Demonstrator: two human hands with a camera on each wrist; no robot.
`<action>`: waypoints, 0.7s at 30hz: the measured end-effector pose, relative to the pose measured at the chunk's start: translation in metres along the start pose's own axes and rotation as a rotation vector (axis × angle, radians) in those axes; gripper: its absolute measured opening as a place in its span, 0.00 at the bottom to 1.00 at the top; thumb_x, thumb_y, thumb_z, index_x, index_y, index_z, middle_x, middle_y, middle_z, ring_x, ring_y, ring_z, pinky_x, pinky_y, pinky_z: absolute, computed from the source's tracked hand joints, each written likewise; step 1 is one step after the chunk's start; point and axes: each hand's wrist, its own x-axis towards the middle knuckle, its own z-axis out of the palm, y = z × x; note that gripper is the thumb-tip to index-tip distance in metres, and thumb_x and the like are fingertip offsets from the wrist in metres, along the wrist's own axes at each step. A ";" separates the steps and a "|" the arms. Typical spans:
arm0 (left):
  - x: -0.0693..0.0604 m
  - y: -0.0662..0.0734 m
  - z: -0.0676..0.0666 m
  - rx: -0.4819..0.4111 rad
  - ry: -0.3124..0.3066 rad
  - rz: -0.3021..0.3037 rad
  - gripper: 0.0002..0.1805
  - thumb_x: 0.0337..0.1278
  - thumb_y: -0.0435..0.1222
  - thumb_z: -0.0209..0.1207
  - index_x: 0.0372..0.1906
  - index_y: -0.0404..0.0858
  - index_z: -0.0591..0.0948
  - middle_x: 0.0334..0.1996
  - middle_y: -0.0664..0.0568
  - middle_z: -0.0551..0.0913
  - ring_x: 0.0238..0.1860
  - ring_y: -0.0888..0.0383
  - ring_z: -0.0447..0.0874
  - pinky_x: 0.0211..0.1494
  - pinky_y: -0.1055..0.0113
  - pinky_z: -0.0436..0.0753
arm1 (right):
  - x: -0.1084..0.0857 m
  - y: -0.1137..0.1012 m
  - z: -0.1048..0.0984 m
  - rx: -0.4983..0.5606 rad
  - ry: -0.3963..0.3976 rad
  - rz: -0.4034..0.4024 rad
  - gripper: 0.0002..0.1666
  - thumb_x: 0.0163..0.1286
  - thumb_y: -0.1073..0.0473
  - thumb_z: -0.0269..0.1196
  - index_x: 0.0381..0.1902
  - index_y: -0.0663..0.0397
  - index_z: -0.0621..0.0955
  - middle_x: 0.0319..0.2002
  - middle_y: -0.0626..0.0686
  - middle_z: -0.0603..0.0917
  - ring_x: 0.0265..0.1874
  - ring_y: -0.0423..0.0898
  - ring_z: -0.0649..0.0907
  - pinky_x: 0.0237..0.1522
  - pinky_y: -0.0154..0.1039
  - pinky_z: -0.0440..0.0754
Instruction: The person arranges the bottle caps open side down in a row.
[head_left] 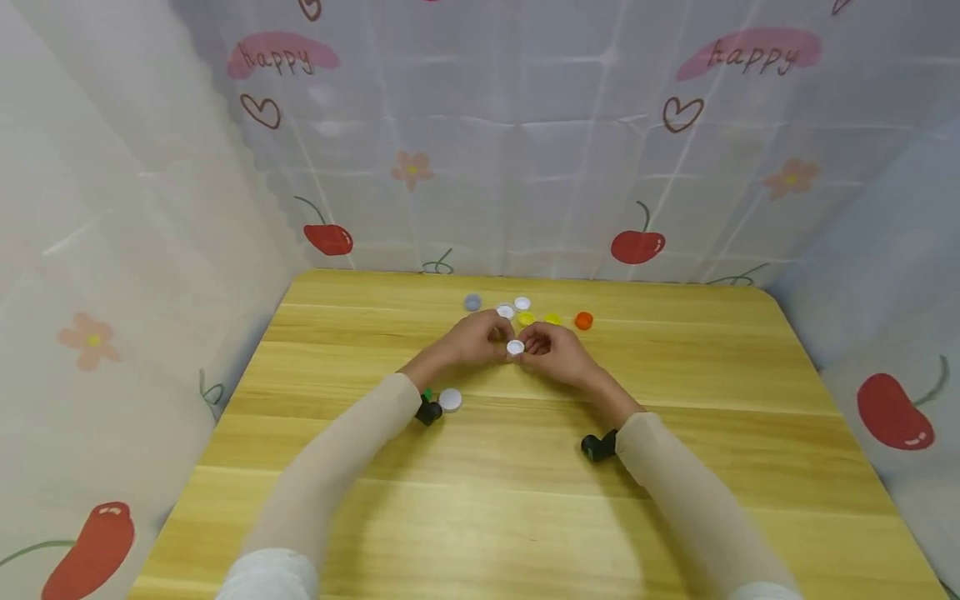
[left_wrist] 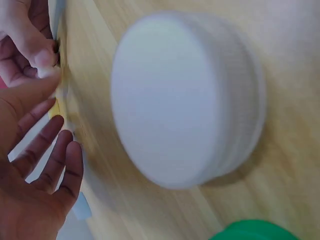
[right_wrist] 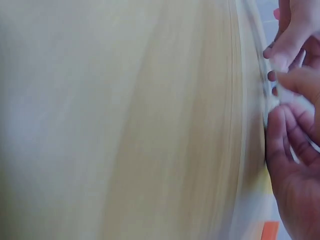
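Observation:
In the head view a small white bottle cap [head_left: 515,347] sits between the fingertips of both hands, just above the table. My left hand [head_left: 474,340] pinches it from the left, its other fingers spread in the left wrist view. From the right, my right hand [head_left: 557,353] grips the same cap with thumb and fingers. Part of the white cap is hidden by fingers in both wrist views. Behind the hands lie white caps [head_left: 522,303], yellow caps [head_left: 552,318], an orange cap [head_left: 583,320] and a greyish cap [head_left: 472,302].
A larger white cap [left_wrist: 165,100] with a ribbed side lies on the wooden table [head_left: 480,500] by my left wrist. Beside it is a green object [left_wrist: 255,231], partly out of view. A patterned curtain [head_left: 495,167] surrounds the table's back and sides.

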 end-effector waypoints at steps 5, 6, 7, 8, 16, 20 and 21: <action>-0.017 0.002 0.002 -0.179 -0.013 0.048 0.13 0.64 0.40 0.75 0.51 0.45 0.86 0.53 0.53 0.86 0.57 0.53 0.83 0.66 0.56 0.84 | -0.016 -0.003 -0.006 0.078 -0.055 -0.034 0.15 0.69 0.60 0.76 0.50 0.55 0.86 0.44 0.57 0.87 0.42 0.49 0.85 0.46 0.33 0.86; -0.021 0.003 0.004 -0.209 -0.013 0.062 0.14 0.64 0.40 0.75 0.51 0.46 0.86 0.53 0.54 0.86 0.58 0.53 0.83 0.66 0.56 0.84 | -0.020 -0.004 -0.007 0.097 -0.059 -0.035 0.15 0.68 0.61 0.76 0.50 0.55 0.86 0.44 0.57 0.87 0.43 0.50 0.85 0.45 0.33 0.86; -0.024 0.004 0.006 -0.236 -0.011 0.077 0.14 0.64 0.40 0.75 0.51 0.47 0.86 0.54 0.54 0.86 0.58 0.54 0.83 0.66 0.57 0.84 | -0.025 -0.006 -0.007 0.117 -0.063 -0.037 0.15 0.68 0.62 0.76 0.50 0.55 0.85 0.44 0.58 0.87 0.42 0.50 0.84 0.45 0.32 0.86; -0.029 0.005 0.007 -0.253 -0.004 0.088 0.14 0.64 0.41 0.75 0.51 0.48 0.86 0.54 0.55 0.85 0.58 0.54 0.84 0.65 0.58 0.85 | -0.030 -0.009 -0.007 0.133 -0.069 -0.044 0.15 0.68 0.62 0.76 0.50 0.56 0.85 0.44 0.59 0.86 0.42 0.51 0.84 0.45 0.33 0.87; -0.059 0.017 0.018 -0.392 0.101 0.184 0.13 0.60 0.43 0.78 0.48 0.55 0.88 0.51 0.59 0.87 0.58 0.55 0.83 0.59 0.57 0.85 | -0.061 -0.032 -0.007 0.228 -0.073 -0.126 0.16 0.66 0.68 0.75 0.50 0.56 0.85 0.45 0.58 0.85 0.42 0.47 0.84 0.47 0.35 0.88; -0.072 0.024 0.022 -0.445 0.125 0.203 0.13 0.61 0.42 0.77 0.48 0.55 0.88 0.51 0.59 0.87 0.60 0.52 0.83 0.62 0.53 0.83 | -0.073 -0.039 -0.004 0.239 -0.056 -0.165 0.17 0.65 0.68 0.76 0.50 0.55 0.85 0.45 0.57 0.86 0.42 0.47 0.84 0.49 0.36 0.88; -0.074 0.025 0.024 -0.451 0.129 0.206 0.13 0.61 0.42 0.77 0.48 0.55 0.88 0.51 0.58 0.87 0.60 0.50 0.83 0.62 0.52 0.83 | -0.075 -0.040 -0.003 0.237 -0.055 -0.173 0.17 0.65 0.68 0.77 0.50 0.54 0.85 0.45 0.56 0.86 0.42 0.47 0.84 0.48 0.36 0.88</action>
